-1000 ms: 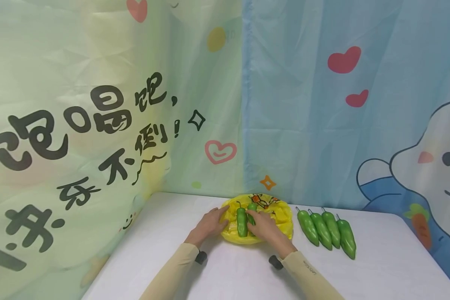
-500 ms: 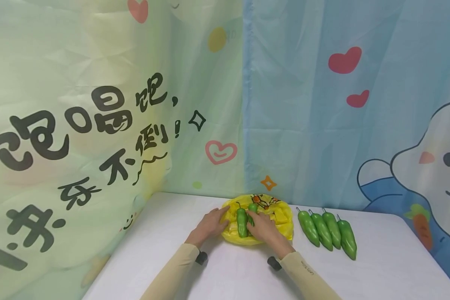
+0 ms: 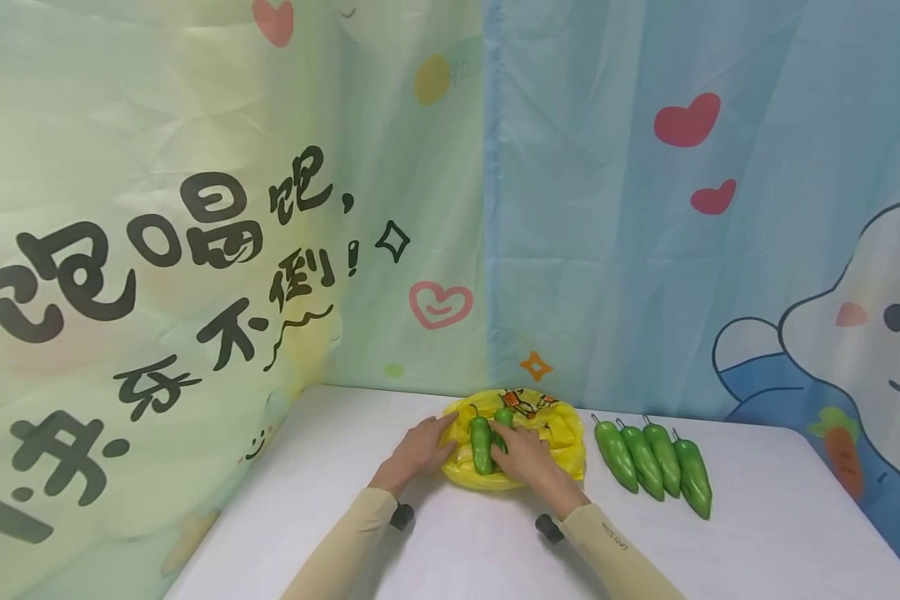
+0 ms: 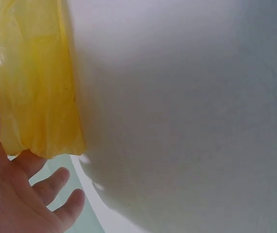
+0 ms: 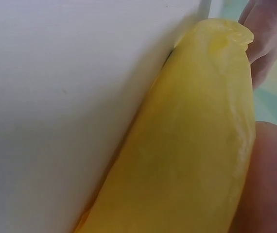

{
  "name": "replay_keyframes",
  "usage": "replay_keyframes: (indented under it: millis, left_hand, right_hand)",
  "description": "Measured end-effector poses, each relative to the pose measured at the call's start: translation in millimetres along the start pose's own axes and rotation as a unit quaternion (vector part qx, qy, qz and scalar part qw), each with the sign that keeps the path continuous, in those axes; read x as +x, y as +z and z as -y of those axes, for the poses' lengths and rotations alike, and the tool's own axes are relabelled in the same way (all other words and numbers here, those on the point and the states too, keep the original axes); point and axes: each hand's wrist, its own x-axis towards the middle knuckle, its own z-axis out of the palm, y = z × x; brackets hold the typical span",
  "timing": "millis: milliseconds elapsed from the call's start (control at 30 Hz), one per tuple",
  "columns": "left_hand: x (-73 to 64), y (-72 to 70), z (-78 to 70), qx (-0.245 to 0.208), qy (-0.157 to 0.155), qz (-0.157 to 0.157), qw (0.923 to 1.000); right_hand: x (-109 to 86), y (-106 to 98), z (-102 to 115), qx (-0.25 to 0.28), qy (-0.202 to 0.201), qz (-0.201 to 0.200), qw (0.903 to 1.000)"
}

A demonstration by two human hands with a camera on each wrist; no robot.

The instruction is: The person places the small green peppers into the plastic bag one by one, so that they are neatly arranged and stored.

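Note:
A yellow plastic bag (image 3: 567,454) lies spread open on the white table, with its mouth facing up. Two green chili peppers are inside: the left one (image 3: 482,446) is almost fully visible, while the right one (image 3: 503,415) is partly covered by fingers. My left hand (image 3: 418,448) holds the bag's left rim between thumb and fingers; in the left wrist view several other fingers (image 4: 69,208) stretch past the yellow film. Reaching in from the right, my right hand (image 3: 527,454) grips the right pepper, its fingertips close to the left one. The bag's wall (image 5: 192,136) fills much of the right wrist view.
Several more green chili peppers (image 3: 642,462) lie side by side to the right of the bag. The white table (image 3: 457,550) ends at a printed curtain (image 3: 570,333) along the back and left.
The left pepper in the bag has shifted slightly left and tilts a little more. My right fingertips have moved slightly left. The left hand stays at the rim.

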Motion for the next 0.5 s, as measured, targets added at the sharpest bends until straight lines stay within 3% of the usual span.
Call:
replay_keyframes:
  millis: [500]
  left_hand:
    - [-0.7, 0.5, -0.1, -0.005, -0.008, 0.003, 1.0]
  right_hand:
    - [-9.7, -7.7, 2.3, 0.008, -0.007, -0.005, 0.9999]
